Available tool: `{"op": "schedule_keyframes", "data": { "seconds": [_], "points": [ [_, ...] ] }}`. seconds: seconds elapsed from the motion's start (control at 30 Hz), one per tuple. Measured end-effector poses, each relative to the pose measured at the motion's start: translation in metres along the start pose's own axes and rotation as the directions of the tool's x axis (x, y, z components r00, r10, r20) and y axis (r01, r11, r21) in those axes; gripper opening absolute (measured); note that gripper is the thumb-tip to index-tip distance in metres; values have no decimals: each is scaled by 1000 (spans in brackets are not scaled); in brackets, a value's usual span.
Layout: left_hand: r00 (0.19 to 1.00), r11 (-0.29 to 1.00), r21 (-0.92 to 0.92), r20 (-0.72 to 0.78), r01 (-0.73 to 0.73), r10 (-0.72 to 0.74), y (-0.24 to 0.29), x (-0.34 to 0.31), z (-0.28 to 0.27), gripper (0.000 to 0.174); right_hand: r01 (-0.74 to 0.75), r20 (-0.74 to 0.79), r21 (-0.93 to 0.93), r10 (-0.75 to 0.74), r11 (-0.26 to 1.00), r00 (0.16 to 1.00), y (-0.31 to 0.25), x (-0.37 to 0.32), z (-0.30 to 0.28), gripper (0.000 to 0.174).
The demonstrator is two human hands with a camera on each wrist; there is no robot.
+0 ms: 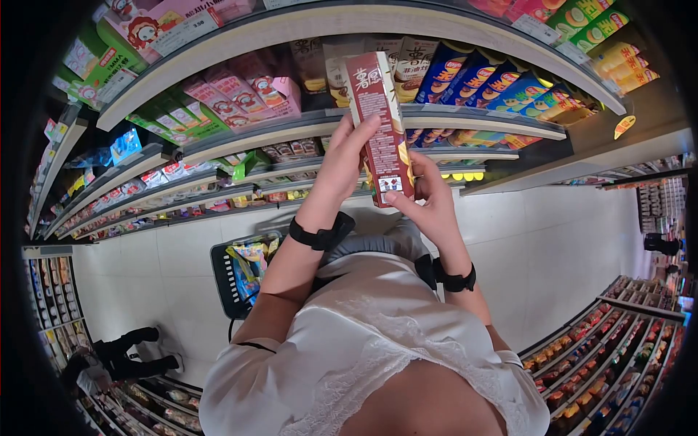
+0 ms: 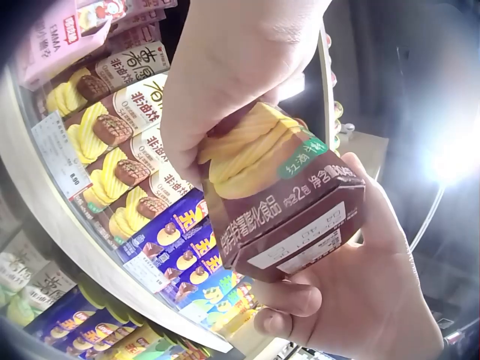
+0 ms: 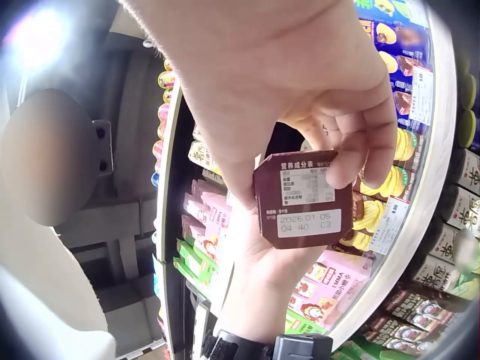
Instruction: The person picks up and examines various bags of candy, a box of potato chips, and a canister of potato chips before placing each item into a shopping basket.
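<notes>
Both hands hold a tall brown potato chip box (image 1: 376, 123) in front of the shelf. My left hand (image 1: 342, 163) grips its left side, with the thumb lying across the printed back panel. Low on the other side, my right hand (image 1: 434, 203) pinches the box near its bottom end, thumb by the lower edge. Pictured chips and a green label appear on the side of the box (image 2: 259, 169) in the left wrist view. A date stamp and a nutrition table show on the end of the box (image 3: 304, 202) in the right wrist view.
Matching chip boxes (image 1: 416, 65) and blue snack packs (image 1: 472, 80) stand on the shelf ahead, with pink boxes (image 1: 243, 98) to their left. A shopping basket (image 1: 224, 291) holding snack bags sits on the floor. Another person (image 1: 127, 352) is at the lower left.
</notes>
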State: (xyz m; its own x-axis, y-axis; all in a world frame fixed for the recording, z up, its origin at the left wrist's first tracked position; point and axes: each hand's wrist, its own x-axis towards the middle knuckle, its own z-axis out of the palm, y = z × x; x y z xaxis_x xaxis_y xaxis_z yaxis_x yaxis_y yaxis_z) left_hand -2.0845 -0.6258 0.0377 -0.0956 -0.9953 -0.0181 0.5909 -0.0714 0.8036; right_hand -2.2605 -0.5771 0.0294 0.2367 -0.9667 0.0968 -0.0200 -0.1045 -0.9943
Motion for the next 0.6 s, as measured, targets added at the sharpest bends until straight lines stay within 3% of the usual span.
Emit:
{"op": "schedule_keyframes", "data": {
  "seconds": [0.07,0.1,0.13,0.2,0.23,0.3,0.47,0.53,0.6],
  "points": [
    [997,981,-195,-73,-12,-2,2,2,-5,38,6,10,-61,-6,998,1000,-7,0,2,73],
    [998,974,-225,-61,-8,-6,2,2,-4,49,7,15,-56,-6,998,1000,-8,-1,2,73],
    [998,975,-222,-66,-12,-3,4,2,-6,49,17,41,-86,-14,996,999,-8,-2,0,73],
    [998,948,-316,20,-43,52,7,2,-10,69,25,75,-114,-16,993,997,-6,-2,-1,72],
    [1000,948,-317,-13,-18,15,7,3,-10,78,15,124,-64,-7,998,992,-4,-2,-2,71],
    [998,919,-394,59,17,7,6,3,-15,79,-56,234,32,47,998,971,-4,-2,-1,71],
    [971,820,-555,241,142,-5,0,5,-20,90,-154,387,70,115,986,915,-5,0,4,78],
    [963,808,-568,269,155,4,-2,7,-22,91,-168,399,187,81,968,913,-4,-2,10,81],
    [945,871,-483,317,92,76,-3,8,-26,89,-174,422,176,86,969,903,-7,0,10,83]
  ]
}}
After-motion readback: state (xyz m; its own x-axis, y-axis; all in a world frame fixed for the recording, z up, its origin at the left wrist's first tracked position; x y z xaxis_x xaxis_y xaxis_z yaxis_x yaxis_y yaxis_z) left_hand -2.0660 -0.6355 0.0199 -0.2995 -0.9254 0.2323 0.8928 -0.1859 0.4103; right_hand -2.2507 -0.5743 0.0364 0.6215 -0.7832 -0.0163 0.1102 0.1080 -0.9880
